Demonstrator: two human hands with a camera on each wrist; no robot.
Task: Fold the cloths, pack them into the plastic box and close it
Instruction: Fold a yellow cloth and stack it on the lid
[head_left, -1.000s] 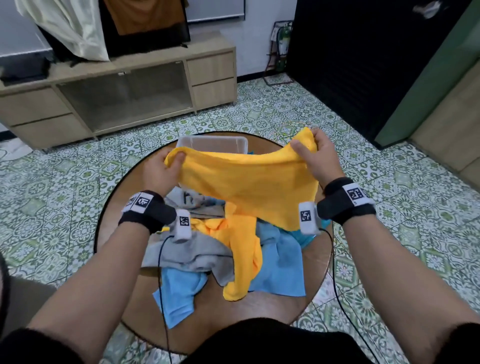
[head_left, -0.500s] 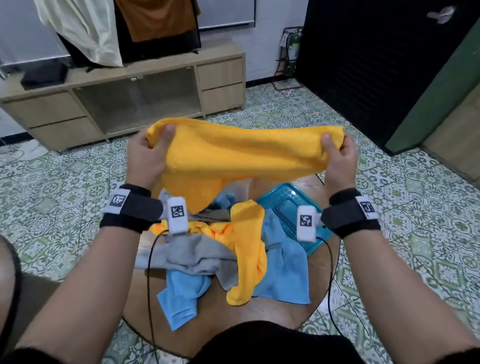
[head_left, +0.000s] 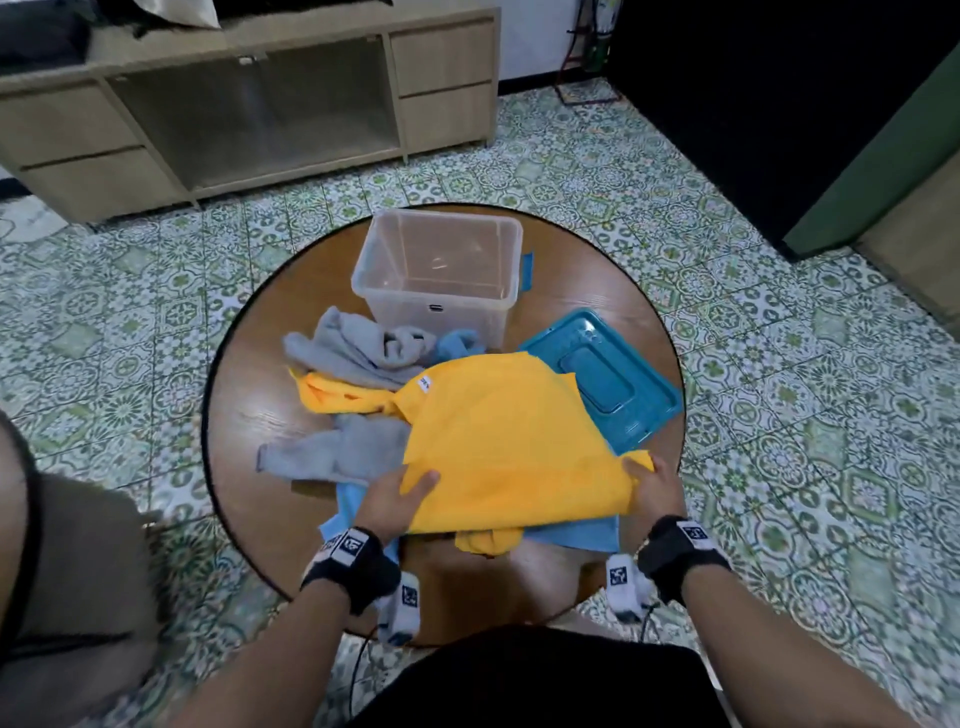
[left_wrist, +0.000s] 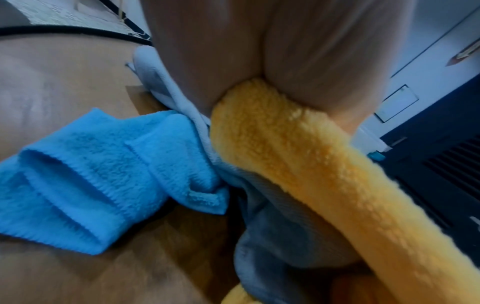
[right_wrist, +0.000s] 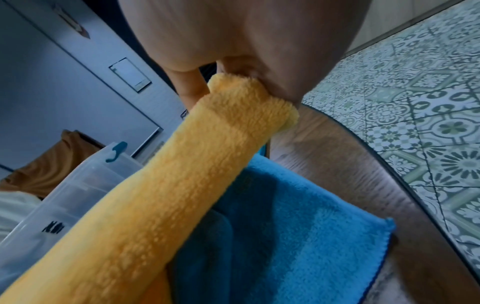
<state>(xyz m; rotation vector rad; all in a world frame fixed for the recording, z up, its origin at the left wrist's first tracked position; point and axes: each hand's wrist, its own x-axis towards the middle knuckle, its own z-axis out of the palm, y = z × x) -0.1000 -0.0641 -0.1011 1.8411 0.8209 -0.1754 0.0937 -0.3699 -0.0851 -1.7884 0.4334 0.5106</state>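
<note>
A yellow cloth (head_left: 509, 441) lies spread over the cloth pile on the round wooden table (head_left: 249, 415). My left hand (head_left: 392, 501) pinches its near left corner, and my right hand (head_left: 655, 488) pinches its near right corner. The wrist views show the yellow cloth (left_wrist: 298, 156) (right_wrist: 207, 164) held between thumb and fingers. The clear plastic box (head_left: 441, 275) stands open at the table's far side. Its teal lid (head_left: 608, 379) lies flat to the right, partly under the yellow cloth.
Grey cloths (head_left: 358, 348), a second yellow cloth (head_left: 343, 397) and blue cloths (head_left: 571, 535) lie under and around the held one. A wooden cabinet (head_left: 249, 104) stands behind on the patterned tile floor (head_left: 779, 364). My knees are just below the table's near edge.
Both hands have come down and toward me with the yellow cloth, from chest height to the pile, where it now lies spread. The head view has tilted down.
</note>
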